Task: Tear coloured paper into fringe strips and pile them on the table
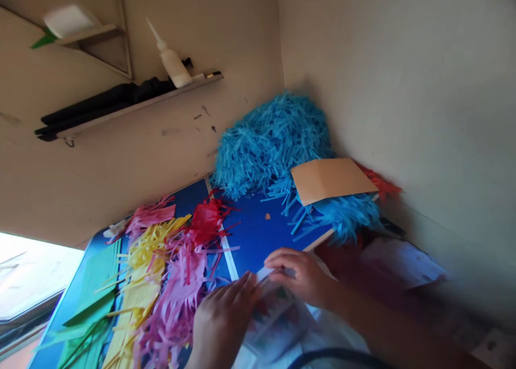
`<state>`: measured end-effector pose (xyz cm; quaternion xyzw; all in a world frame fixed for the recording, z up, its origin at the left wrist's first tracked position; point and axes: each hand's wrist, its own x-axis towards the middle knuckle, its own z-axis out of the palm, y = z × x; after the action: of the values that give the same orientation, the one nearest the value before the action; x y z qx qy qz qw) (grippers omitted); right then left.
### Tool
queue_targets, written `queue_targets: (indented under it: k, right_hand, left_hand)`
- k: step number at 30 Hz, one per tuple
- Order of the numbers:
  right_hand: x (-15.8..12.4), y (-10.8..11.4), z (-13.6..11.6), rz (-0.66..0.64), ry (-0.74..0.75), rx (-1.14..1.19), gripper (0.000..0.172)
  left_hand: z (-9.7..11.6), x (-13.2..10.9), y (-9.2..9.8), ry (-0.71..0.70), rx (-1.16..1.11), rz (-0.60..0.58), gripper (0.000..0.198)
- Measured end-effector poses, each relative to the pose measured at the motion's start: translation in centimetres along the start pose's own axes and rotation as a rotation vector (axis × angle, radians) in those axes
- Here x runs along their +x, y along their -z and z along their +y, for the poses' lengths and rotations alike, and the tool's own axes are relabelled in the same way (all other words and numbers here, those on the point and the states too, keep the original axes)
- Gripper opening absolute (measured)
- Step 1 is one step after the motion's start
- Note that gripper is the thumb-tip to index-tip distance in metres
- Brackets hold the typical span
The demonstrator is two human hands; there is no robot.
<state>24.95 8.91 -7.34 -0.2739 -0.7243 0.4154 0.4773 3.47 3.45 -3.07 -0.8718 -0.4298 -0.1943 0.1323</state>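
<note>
Both hands are at the near edge of the blue table (253, 234), closed on the top edge of a whitish sheet with blurred coloured patches (278, 326); whether it is paper or plastic I cannot tell. My left hand (229, 310) grips its left side, knuckles up. To the right, my right hand (302, 277) pinches the same edge with curled fingers. Just left of my left hand lie pink fringed paper strips (183, 293). Beyond my right hand, a brown card (332, 179) rests on blue fringed paper (349, 213).
A large blue fringed-paper heap (274, 143) fills the corner. Yellow strips (141, 283), green sheets (91, 299) and red fringe (207, 215) lie on the left. A wall shelf (141, 104) carries a nozzle bottle (173, 65) and dark long items (100, 103).
</note>
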Motion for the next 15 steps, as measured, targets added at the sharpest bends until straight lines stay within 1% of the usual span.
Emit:
queue_targets:
  k: [2, 5, 9, 11, 13, 15]
  right_hand:
    - [0.4, 0.3, 0.9, 0.023, -0.095, 0.06, 0.02]
    - [1.0, 0.5, 2.6, 0.027, -0.144, 0.104, 0.022]
    - [1.8, 0.3, 4.6, 0.054, -0.231, 0.107, 0.028]
    - [2.1, 0.2, 5.3, 0.064, -0.245, 0.12, 0.03]
    - [2.2, 0.2, 5.5, 0.067, -0.234, 0.129, 0.031]
    - [2.1, 0.6, 5.4, 0.093, -0.229, 0.103, 0.031]
  left_hand:
    - [-0.8, -0.7, -0.7, 0.08, -0.12, 0.046, 0.023]
    - [-1.8, -1.4, -2.5, 0.237, -0.31, 0.127, 0.02]
    - [-2.6, -1.5, -4.8, 0.443, -0.436, 0.223, 0.017]
    - [-3.1, -1.7, -5.5, 0.491, -0.461, 0.26, 0.019]
    - [-3.9, -2.2, -6.1, 0.508, -0.47, 0.295, 0.021]
    - [-5.0, -3.1, -6.9, 0.531, -0.478, 0.289, 0.023]
